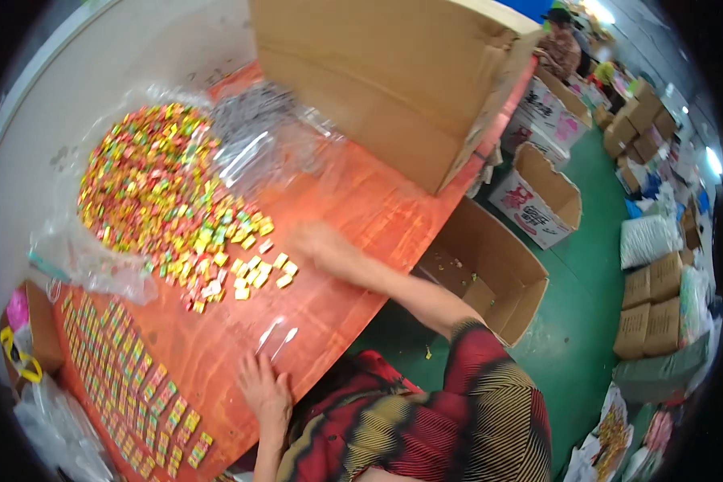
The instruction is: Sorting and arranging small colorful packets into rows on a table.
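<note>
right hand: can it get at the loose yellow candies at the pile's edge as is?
Probably yes. The right hand is blurred but already beside the loose yellow candies, with only bare orange table between. The left hand rests flat nearer the person, out of the path.

The table (pixel 353 217) is glossy orange-red wood with a visible grain. The sweets (pixel 149 181) wear shiny foil-like wrappers, though blur makes that uncertain. The bags (pixel 261 140) are thin clear crinkled plastic. The box (pixel 394 76) is matt brown cardboard, and the floor (pixel 586 281) is smooth green.
</note>
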Available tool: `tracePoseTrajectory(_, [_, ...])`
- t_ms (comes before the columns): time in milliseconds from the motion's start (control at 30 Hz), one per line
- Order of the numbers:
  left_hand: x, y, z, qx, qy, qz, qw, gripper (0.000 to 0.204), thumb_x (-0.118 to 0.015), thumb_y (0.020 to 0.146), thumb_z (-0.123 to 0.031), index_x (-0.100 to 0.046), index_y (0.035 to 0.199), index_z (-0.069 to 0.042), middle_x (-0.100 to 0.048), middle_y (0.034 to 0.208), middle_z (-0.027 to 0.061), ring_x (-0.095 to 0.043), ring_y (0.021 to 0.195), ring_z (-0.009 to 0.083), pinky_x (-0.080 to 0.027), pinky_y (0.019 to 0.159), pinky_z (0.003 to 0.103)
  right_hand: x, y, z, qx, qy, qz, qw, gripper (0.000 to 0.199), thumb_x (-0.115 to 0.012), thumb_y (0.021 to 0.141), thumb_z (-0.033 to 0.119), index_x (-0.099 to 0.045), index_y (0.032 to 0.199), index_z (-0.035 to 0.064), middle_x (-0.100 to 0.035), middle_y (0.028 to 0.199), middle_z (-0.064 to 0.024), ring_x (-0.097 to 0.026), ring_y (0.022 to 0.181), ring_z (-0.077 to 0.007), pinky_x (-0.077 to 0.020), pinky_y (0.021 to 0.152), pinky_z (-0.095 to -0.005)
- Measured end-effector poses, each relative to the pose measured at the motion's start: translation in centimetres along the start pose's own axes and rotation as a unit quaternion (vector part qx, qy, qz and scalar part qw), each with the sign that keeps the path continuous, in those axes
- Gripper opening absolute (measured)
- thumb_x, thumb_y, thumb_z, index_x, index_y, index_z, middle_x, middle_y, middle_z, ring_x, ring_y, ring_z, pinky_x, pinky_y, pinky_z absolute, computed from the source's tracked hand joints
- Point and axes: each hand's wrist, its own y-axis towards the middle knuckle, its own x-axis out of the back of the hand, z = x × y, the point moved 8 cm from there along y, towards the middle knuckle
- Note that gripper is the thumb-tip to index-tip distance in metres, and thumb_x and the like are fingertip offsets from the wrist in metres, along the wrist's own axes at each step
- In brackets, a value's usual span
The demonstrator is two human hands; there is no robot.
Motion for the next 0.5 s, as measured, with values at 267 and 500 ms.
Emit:
tracePoseTrajectory(267, [-0.7, -1.0, 2.2, 0.027, 0.024, -0.022, 0.999, 0.047, -0.049, 0.085, -0.021, -0.040, 0.126, -0.001, -0.031, 0.136, 0.0196, -0.026, 0.126, 0.0380, -0.019, 0.102, 0.051, 2.4, 3.5, -16.5, -0.164, -0.189, -0.014, 0.968, 0.026, -0.050, 0.077, 0.016, -0.057, 0.099, 0.0043, -0.053, 0.107, -0.0122, -0.050, 0.102, -0.0328, -0.0388, 0.088, -0.0516])
tracePoseTrajectory(500, [0.0, -1.7, 2.6, 0.038, 0.022, -0.034, 0.998, 0.048, -0.051, 0.083, -0.018, -0.040, 0.126, -0.002, -0.031, 0.136, 0.0196, -0.027, 0.126, 0.0380, -0.019, 0.102, 0.051, 2.0, 2.2, -10.0, 0.090, -0.315, -0.226, 0.918, 0.015, -0.049, 0.076, 0.015, -0.057, 0.065, 0.0079, -0.058, 0.080, -0.0065, -0.052, 0.085, -0.0270, -0.0398, 0.063, -0.0463])
